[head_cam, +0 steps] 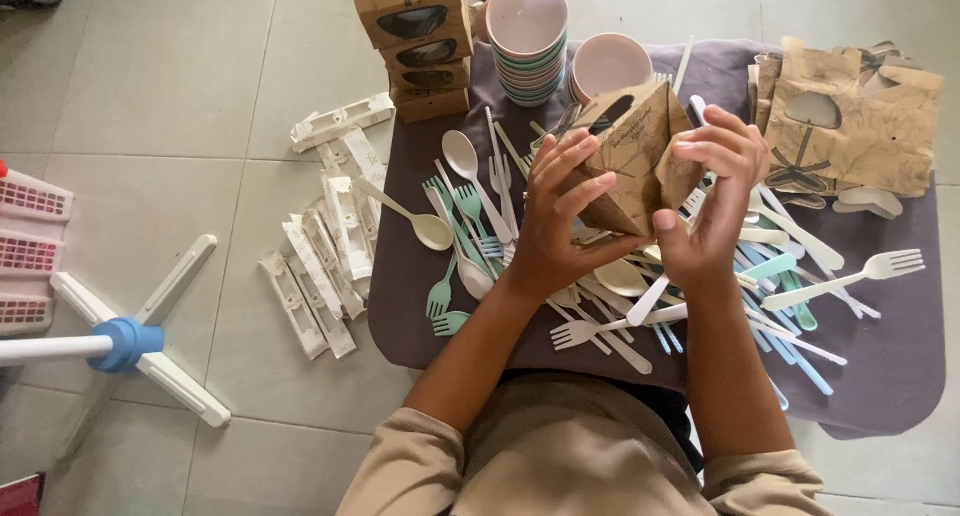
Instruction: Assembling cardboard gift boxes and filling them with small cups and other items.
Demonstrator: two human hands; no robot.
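My left hand (556, 216) and my right hand (712, 196) both grip a brown cardboard box (632, 156), held tilted above the dark grey mat (900, 366). The left fingers press its left side and the right fingers fold over its right flap. Beneath the box lies a heap of plastic cutlery (610, 296): cream, white, green and blue forks, spoons and sticks. A white fork (850, 276) lies to the right of the heap.
A stack of pastel bowls (527, 38) and a single pink bowl (608, 64) stand at the mat's far edge. Folded boxes (412, 36) are piled at back left, flat cardboard sleeves (850, 116) at back right. White plastic pieces (325, 246) and a white stand with a blue hub (130, 341) lie on the tiled floor.
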